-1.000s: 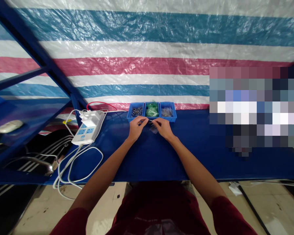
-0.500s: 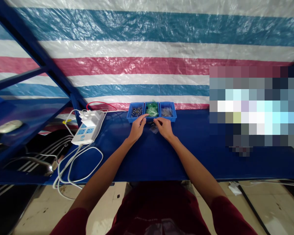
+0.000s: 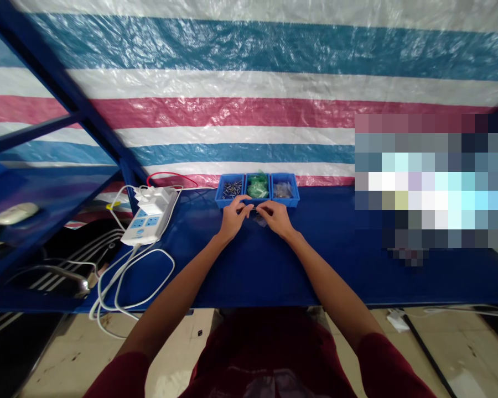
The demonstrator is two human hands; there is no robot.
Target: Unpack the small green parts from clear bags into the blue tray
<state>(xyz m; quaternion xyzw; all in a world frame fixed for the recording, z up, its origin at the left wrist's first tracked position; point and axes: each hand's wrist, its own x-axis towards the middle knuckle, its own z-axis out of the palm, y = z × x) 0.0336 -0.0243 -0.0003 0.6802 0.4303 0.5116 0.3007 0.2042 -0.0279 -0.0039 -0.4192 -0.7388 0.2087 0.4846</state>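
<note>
Three blue bins stand side by side at the back of the blue table. Small metal screws fill the left bin (image 3: 232, 188), a green plastic bag (image 3: 258, 186) sits in the middle one, and clear plastic bags (image 3: 283, 189) lie in the right one. Just in front of them, my left hand (image 3: 234, 216) pinches something too small to make out. My right hand (image 3: 276, 216) faces it, thumb and finger pressed on a tiny thin piece. Beneath the fingertips lies a small clear bag (image 3: 260, 220), partly hidden by my right hand.
On the left of the blue table (image 3: 265, 265) stands a white power strip (image 3: 146, 220) with plugs and looped white cables (image 3: 120, 276). A blue metal frame (image 3: 87, 119) rises beside it. The right side holds a pixelated area.
Both hands have drawn closer together over the small clear bag. My right hand has shifted slightly left, and the fingers of my left hand have curled in.
</note>
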